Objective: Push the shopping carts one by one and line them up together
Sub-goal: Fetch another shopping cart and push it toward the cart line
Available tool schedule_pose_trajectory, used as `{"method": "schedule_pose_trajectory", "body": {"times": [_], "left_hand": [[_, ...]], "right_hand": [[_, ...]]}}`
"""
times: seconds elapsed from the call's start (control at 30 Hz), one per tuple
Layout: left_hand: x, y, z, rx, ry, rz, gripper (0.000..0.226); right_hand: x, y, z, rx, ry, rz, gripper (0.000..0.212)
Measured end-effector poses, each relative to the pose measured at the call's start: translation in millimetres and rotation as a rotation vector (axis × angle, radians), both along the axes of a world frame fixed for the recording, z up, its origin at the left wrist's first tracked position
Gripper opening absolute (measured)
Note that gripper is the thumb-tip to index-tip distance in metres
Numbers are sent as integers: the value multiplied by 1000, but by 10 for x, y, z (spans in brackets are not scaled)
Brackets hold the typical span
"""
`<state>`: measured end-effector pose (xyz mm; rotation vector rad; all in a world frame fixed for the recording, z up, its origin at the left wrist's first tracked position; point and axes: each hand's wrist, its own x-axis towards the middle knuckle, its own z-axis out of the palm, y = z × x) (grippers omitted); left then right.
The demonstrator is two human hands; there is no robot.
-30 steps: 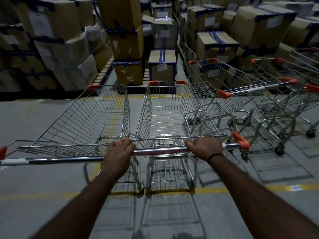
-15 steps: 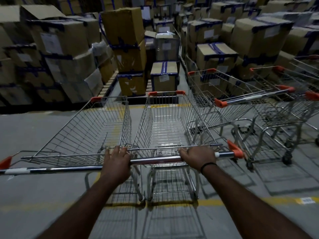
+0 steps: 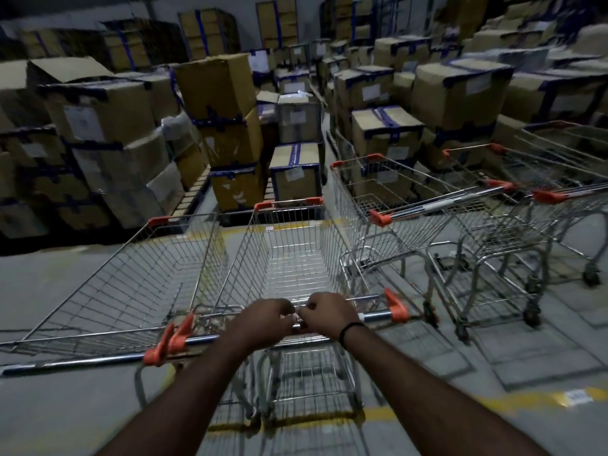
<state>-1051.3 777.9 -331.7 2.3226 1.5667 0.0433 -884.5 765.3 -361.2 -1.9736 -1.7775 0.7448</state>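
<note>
A wire shopping cart (image 3: pixel 296 258) with orange corner caps stands straight ahead of me. My left hand (image 3: pixel 263 320) and my right hand (image 3: pixel 325 312) both grip its chrome handle bar (image 3: pixel 375 315), close together near the middle. A second cart (image 3: pixel 131 281) stands side by side against its left flank, handle (image 3: pixel 82 362) running off to the left. To the right, another cart (image 3: pixel 388 199) sits at an angle, with further carts (image 3: pixel 543 179) behind it.
Stacks of taped cardboard boxes (image 3: pixel 217 103) on pallets fill the back, close in front of the carts. A yellow floor line (image 3: pixel 493 401) crosses the grey concrete under the handle. Open floor (image 3: pixel 49 416) lies at the near left.
My left hand slid right along the handle until it sits next to the right hand. The view has lifted and the carts look slightly further forward.
</note>
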Motion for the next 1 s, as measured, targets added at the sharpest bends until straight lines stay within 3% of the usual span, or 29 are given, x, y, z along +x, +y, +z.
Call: {"method": "schedule_pose_trajectory", "body": {"times": [0.1,0.43,0.63,0.87,1.0], "left_hand": [[314,55,37,34,-12,-9,25],[1201,722,125,47,-239,-30,17],[1842,1334,97,40,-301,-93,21],[2601,2071,73,-5,-348,-158,26],[3069,2335,41,-10,-369,-168,21]], "right_hand": [[150,6,46,14,181,-21,12],[1017,322,399,171,315,-124,15],[1643,820,505,198,244,-171,13],[2482,1351,559,175,119,-260,26],[3064,1641,505,102,-1,-265,21]]}}
